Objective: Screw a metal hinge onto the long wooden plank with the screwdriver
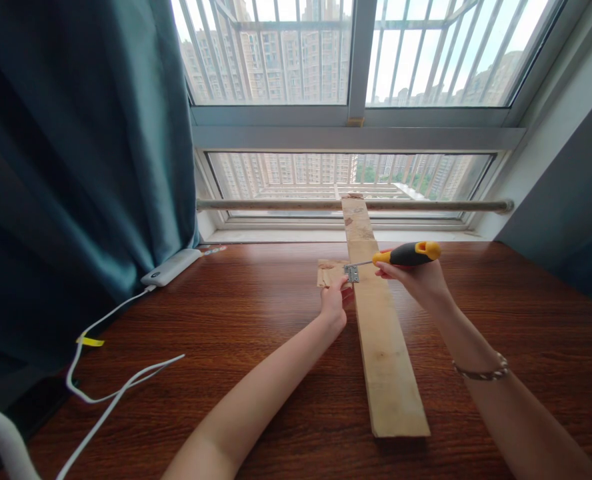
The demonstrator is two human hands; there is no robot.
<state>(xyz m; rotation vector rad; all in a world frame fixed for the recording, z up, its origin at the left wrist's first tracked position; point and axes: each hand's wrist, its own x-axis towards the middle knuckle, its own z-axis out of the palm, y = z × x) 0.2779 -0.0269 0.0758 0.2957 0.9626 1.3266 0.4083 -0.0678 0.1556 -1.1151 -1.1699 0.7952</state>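
A long pale wooden plank (383,340) lies lengthwise on the dark wooden table (226,313), its far end against a rail by the window. A small wood block (329,270) sits at the plank's left side, joined by a small metal hinge (351,272). My left hand (334,301) is closed in a pinch at the hinge and block. My right hand (419,280) grips a screwdriver (407,254) with a black and yellow handle. It lies nearly level, its tip pointing left onto the hinge.
A white power bank (171,267) with a white cable (111,380) lies at the table's left rear. A teal curtain (76,167) hangs on the left. A metal rail (426,205) runs across the barred window behind the table.
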